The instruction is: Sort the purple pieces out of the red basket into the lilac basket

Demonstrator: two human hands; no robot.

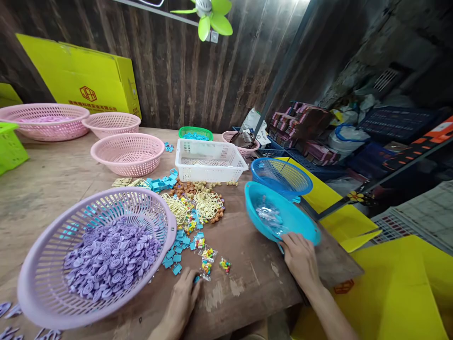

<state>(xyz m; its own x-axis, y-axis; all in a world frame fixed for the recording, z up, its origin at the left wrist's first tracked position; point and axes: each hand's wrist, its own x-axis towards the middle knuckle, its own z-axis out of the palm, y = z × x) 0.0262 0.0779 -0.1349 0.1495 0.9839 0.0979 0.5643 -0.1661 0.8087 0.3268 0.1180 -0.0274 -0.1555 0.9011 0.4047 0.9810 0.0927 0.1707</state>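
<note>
My right hand (300,259) grips the near rim of a turquoise plastic basin (300,215), which is tilted and slightly blurred. Clear plastic bags (271,215) lie inside it. At the front of the table, my left hand (181,295) is closed with fingers curled, and a small blue plastic piece (196,279) shows at its fingertips. Just beyond it are little clear packets of colourful beads (206,267) and scattered blue square pieces (173,255). Left of that hand stands a large lilac basket (38,283) holding many purple spiral pieces (113,257).
Cream frames (208,205) and brown pieces (187,189) are heaped mid-table before a white basket (212,174). Pink baskets (127,153) stand at the back left. A blue basket (283,177) sits behind the basin. Yellow cardboard (396,283) lies beyond the table's right edge.
</note>
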